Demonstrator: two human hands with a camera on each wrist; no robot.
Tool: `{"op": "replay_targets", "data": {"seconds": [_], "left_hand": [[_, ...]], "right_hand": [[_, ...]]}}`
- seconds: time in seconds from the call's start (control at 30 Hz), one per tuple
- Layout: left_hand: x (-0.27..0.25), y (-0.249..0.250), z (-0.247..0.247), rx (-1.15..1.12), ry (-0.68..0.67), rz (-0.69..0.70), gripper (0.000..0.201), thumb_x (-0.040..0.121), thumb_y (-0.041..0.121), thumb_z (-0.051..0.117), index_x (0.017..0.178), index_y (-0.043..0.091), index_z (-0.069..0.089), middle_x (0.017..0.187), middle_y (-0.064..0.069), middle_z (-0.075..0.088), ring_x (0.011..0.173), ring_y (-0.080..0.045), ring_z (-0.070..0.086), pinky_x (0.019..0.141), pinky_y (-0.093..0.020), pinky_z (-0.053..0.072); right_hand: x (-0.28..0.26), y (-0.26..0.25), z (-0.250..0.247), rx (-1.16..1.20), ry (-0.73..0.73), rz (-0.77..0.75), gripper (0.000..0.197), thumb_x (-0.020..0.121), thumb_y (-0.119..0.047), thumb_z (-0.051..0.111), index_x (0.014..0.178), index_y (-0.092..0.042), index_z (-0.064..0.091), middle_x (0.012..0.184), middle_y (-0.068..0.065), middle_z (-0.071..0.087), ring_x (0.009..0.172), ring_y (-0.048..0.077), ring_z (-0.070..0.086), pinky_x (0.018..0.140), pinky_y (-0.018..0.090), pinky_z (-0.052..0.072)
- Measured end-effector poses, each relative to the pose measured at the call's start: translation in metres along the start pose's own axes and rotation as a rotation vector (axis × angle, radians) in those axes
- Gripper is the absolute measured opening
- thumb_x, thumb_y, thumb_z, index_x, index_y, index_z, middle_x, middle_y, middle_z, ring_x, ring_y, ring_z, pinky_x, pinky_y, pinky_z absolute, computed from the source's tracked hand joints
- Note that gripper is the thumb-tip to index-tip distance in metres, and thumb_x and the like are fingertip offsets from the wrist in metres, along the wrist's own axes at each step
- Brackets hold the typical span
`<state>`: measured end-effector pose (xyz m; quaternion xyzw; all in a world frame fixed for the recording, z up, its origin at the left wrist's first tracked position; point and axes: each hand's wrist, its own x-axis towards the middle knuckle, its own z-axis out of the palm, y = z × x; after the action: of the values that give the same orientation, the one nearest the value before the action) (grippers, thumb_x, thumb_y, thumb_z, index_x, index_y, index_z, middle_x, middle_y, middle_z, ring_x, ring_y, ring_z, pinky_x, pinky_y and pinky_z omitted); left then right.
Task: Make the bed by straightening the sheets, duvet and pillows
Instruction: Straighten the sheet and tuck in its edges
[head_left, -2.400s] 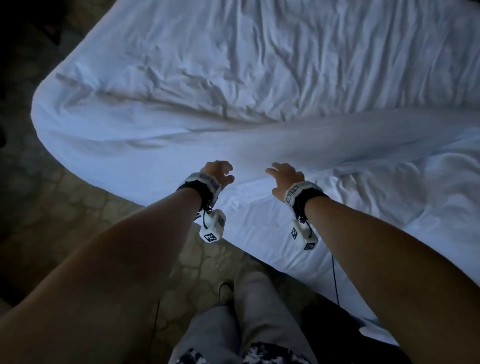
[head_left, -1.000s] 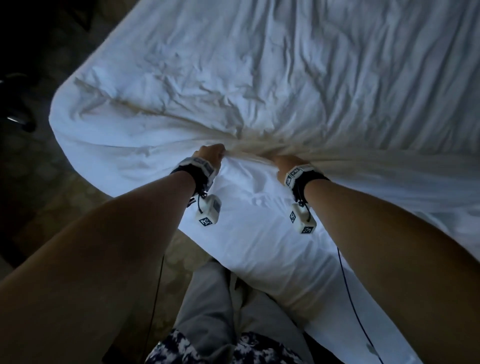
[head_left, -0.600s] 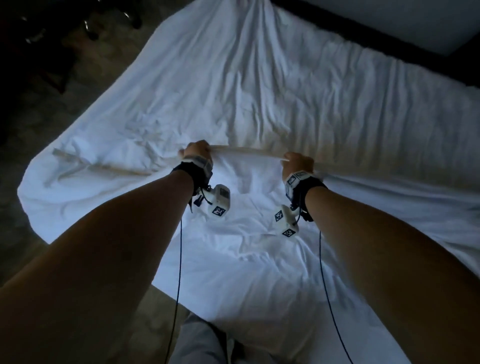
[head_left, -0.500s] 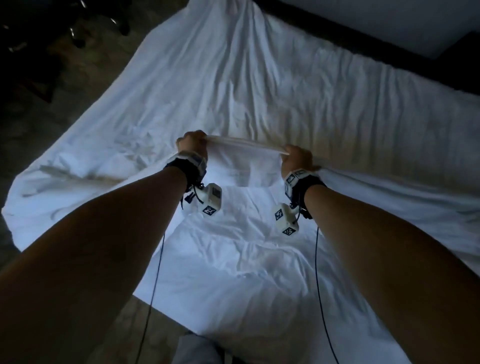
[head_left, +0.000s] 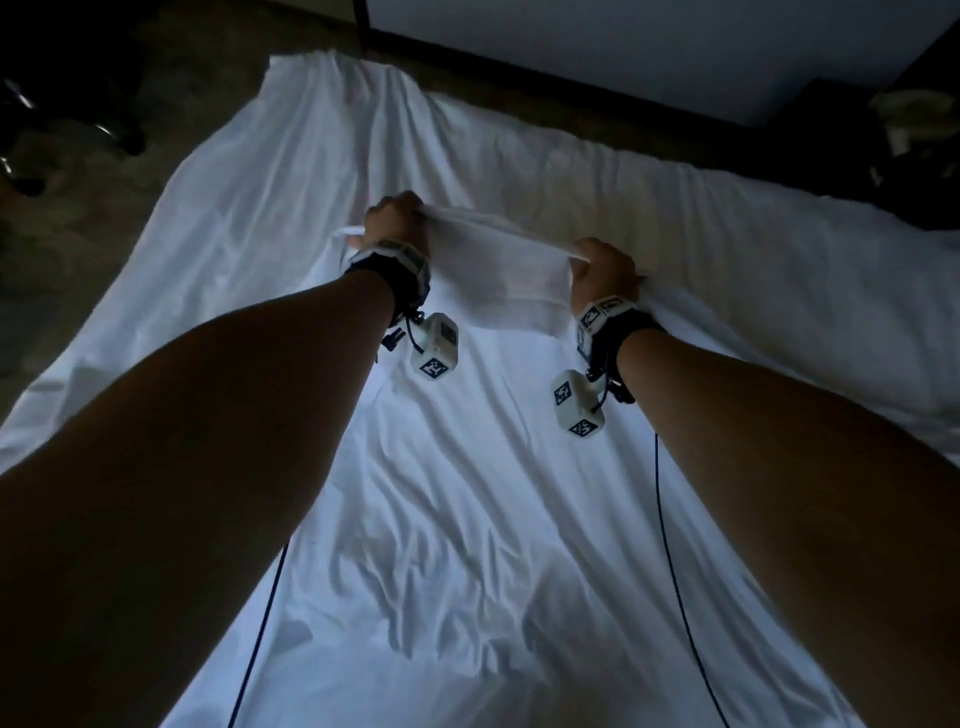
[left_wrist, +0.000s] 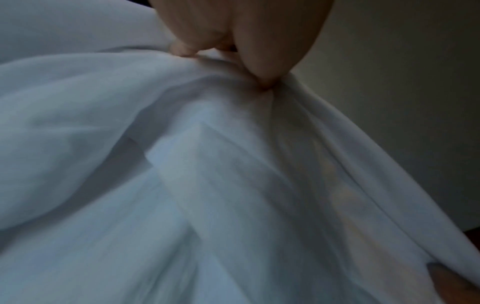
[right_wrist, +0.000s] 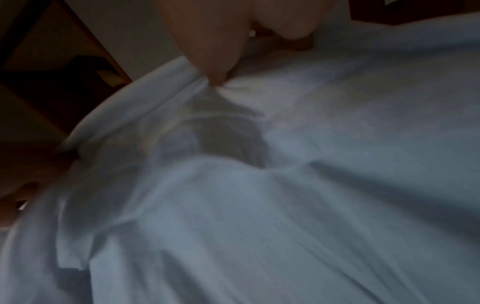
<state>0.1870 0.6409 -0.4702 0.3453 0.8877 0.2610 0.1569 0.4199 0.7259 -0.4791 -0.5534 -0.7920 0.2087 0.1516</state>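
Note:
A white top sheet (head_left: 322, 171) is spread wide over the bed, and its near edge is lifted in the air. My left hand (head_left: 396, 221) grips that edge with curled fingers, and my right hand (head_left: 602, 267) grips it further right. Between the two hands the hem (head_left: 498, 228) is stretched taut, above the white sheet (head_left: 467, 519) that covers the mattress. In the left wrist view my left hand (left_wrist: 249, 59) pinches bunched white cloth (left_wrist: 233, 164). In the right wrist view my right hand (right_wrist: 221, 61) pinches the sheet (right_wrist: 311, 164) the same way.
Dim tiled floor (head_left: 78, 218) lies left of the bed, with dark objects (head_left: 109, 124) on it. A pale wall (head_left: 623, 47) runs behind the far side of the bed. A dark piece of furniture with pale items (head_left: 904, 119) stands at the far right. Cables hang from both wrists.
Both hands took hold of the top sheet's edge at the bedside, then lifted it and carried it forward over the mattress. The sheet now spreads further across the bed.

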Motion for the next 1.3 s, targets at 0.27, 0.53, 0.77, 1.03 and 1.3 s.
{"op": "replay_targets", "data": {"seconds": [0.27,0.53,0.77,1.03,1.3], "left_hand": [[-0.035,-0.005,0.044,0.038,-0.206,0.100,0.033,0.094,0.030,0.051,0.124,0.018,0.053,0.126,-0.011,0.059,0.115,-0.032,0.056,0.098,-0.041,0.047],[-0.119,0.013,0.038,0.079,-0.364,0.066,0.047,0.092,0.034,0.060,0.135,0.018,0.046,0.135,-0.008,0.055,0.123,-0.027,0.052,0.102,-0.037,0.043],[-0.227,0.011,-0.010,0.130,-0.369,0.095,0.050,0.087,0.039,0.066,0.130,0.019,0.051,0.130,-0.009,0.059,0.119,-0.024,0.055,0.096,-0.030,0.040],[-0.355,-0.043,-0.102,0.138,-0.233,-0.025,0.049,0.086,0.037,0.067,0.130,0.018,0.052,0.129,-0.008,0.058,0.120,-0.026,0.053,0.096,-0.028,0.037],[-0.449,-0.132,-0.184,0.134,-0.150,-0.216,0.052,0.085,0.039,0.069,0.130,0.019,0.052,0.129,-0.007,0.059,0.117,-0.025,0.056,0.094,-0.030,0.042]], "right_hand": [[-0.019,0.015,0.000,-0.020,-0.140,0.042,0.021,0.093,-0.012,0.041,0.083,-0.008,0.059,0.088,0.012,0.063,0.083,0.027,0.058,0.075,0.032,0.044],[-0.091,0.028,-0.043,0.041,-0.259,0.035,0.031,0.098,-0.013,0.045,0.123,-0.012,0.063,0.124,0.010,0.064,0.114,0.028,0.059,0.094,0.030,0.047],[-0.179,0.027,-0.081,0.085,-0.358,-0.027,0.035,0.093,-0.020,0.052,0.128,-0.022,0.057,0.134,0.005,0.057,0.116,0.024,0.058,0.095,0.028,0.045],[-0.290,-0.018,-0.094,0.052,-0.492,-0.230,0.044,0.090,-0.026,0.059,0.133,-0.023,0.053,0.132,0.006,0.057,0.116,0.027,0.057,0.097,0.033,0.046],[-0.391,-0.090,-0.069,0.053,-0.613,-0.412,0.047,0.088,-0.022,0.062,0.134,-0.023,0.052,0.137,0.000,0.054,0.117,0.024,0.056,0.099,0.029,0.043]]}}
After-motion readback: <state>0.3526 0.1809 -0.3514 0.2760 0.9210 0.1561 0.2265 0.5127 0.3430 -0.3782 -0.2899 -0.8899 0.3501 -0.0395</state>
